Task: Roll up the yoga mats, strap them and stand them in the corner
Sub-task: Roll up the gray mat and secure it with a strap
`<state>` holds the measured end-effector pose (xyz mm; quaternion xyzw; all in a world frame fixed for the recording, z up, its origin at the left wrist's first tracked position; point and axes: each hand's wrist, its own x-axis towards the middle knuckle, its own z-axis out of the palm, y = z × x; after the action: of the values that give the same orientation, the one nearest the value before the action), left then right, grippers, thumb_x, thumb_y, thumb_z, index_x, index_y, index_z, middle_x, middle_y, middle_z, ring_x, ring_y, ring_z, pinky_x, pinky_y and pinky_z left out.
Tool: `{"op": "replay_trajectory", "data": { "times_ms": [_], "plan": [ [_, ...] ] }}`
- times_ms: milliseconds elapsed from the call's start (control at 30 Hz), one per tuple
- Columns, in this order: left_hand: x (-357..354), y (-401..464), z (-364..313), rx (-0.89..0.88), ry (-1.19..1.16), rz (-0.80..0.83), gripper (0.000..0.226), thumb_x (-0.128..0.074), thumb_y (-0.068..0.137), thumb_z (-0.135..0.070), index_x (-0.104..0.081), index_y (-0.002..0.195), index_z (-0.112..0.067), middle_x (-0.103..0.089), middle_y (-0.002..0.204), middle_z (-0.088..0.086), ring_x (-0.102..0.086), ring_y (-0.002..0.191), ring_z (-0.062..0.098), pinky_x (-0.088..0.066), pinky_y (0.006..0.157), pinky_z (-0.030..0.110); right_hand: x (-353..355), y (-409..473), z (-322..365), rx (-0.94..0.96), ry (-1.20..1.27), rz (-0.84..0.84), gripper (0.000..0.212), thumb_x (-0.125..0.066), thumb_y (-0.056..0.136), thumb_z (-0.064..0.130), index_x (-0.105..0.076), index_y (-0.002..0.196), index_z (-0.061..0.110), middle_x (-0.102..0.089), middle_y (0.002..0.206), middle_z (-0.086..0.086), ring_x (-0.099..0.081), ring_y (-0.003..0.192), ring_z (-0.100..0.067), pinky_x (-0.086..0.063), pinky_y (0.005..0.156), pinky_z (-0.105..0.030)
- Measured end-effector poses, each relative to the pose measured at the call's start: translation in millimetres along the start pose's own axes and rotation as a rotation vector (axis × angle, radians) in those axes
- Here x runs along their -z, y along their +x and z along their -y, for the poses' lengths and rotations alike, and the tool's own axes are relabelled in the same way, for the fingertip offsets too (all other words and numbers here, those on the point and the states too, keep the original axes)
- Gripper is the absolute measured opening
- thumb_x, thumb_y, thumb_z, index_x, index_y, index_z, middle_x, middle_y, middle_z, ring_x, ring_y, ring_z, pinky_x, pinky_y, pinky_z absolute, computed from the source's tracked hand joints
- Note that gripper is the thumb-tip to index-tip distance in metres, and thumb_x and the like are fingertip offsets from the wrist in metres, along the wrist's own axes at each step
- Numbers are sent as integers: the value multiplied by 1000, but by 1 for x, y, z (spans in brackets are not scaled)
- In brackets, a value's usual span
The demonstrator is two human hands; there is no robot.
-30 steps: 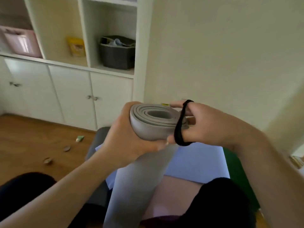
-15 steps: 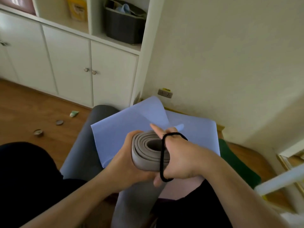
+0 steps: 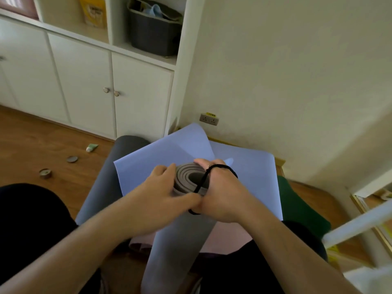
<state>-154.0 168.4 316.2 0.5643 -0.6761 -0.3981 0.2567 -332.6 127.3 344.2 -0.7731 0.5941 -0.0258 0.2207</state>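
A rolled grey yoga mat (image 3: 180, 236) stands upright between my knees, its spiral end facing up. My left hand (image 3: 167, 192) grips the top of the roll from the left. My right hand (image 3: 220, 194) holds a black elastic strap (image 3: 202, 181) stretched over its fingers and across the right part of the roll's top end. Flat on the floor behind lie a lavender mat (image 3: 161, 158), a dark grey mat (image 3: 101, 179), a pink mat (image 3: 227, 236) and a green mat (image 3: 297, 204).
White cabinets (image 3: 89, 85) with open shelves and a dark bin (image 3: 154, 32) stand at the back left. The cream wall (image 3: 286, 71) with a socket (image 3: 209, 119) meets them at a corner. A small tube (image 3: 91, 147) and two round lids (image 3: 72, 159) lie on the wooden floor.
The view tilted further down. My right hand pulled the black strap farther over the top end of the grey roll, and my left thumb moved in toward the strap.
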Motion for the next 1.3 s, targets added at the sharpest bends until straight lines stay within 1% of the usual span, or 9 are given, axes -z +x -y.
{"op": "replay_trajectory", "data": {
  "times_ms": [133,300,433,600,833,1000,1133,1233,1300],
  "plan": [
    [-28,2,-7,71,336,-283,56,-47,99,-63,-42,140,-24,-53,124,-5,-59,103,14,-54,83,28,-11,-6,4,7,49,-73,105,-85,78,37,-25,164,31,-32,151,7,-54,125,-17,-51,107,-34],
    [-34,5,11,-74,181,-438,13,-40,107,-33,-53,104,-30,-62,93,-12,-60,79,10,-44,64,23,-25,-13,-4,-7,203,-191,118,-86,73,46,-17,167,27,-37,151,10,-48,133,-13,-48,104,-29],
    [-38,0,29,-98,81,-592,38,-46,107,-23,-60,142,-17,-72,102,-7,-67,88,13,-53,76,29,-32,-16,-4,5,256,-274,128,-88,69,63,-14,168,28,-38,156,14,-44,139,-8,-41,104,-21],
    [-33,4,45,-63,-244,-683,25,-55,106,-16,-73,119,-27,-73,90,-22,-72,88,0,-61,71,22,-39,-20,-7,36,258,-340,134,-86,63,77,-17,168,28,-42,145,22,-41,139,-2,-40,111,-23],
    [-16,28,53,-32,-279,-632,22,-62,103,-18,-78,99,-32,-77,85,-19,-72,83,3,-62,79,38,-49,-30,-4,34,273,-345,135,-84,61,78,-19,167,29,-43,152,24,-40,140,3,-39,116,-25],
    [-2,39,50,75,-417,-517,25,-68,100,-14,-81,85,-29,-79,80,-10,-73,79,6,-56,71,21,-31,-35,-9,58,616,-237,12,-63,100,55,-68,105,65,-72,109,30,-63,112,7,-52,99,-31],
    [0,44,49,134,-461,-338,28,-66,100,-10,-84,79,-19,-76,78,11,-63,64,23,-52,57,25,-21,-16,-25,-114,724,-160,39,-44,105,59,-75,106,35,-77,101,6,-71,103,-17,-54,101,-51],
    [-1,45,56,201,-516,-225,29,-63,101,-9,-82,78,-8,-74,81,22,-59,75,33,-52,70,41,-18,-1,-36,-274,876,-105,48,-41,112,48,-81,101,24,-81,95,6,-73,94,-13,-54,84,-36],
    [1,46,58,204,-496,-188,27,-61,100,-8,-79,81,-3,-72,81,24,-60,76,32,-53,65,35,-21,6,-45,-302,923,-74,45,-46,112,37,-83,94,20,-81,92,5,-73,85,-9,-52,72,-26]
  ]
}}
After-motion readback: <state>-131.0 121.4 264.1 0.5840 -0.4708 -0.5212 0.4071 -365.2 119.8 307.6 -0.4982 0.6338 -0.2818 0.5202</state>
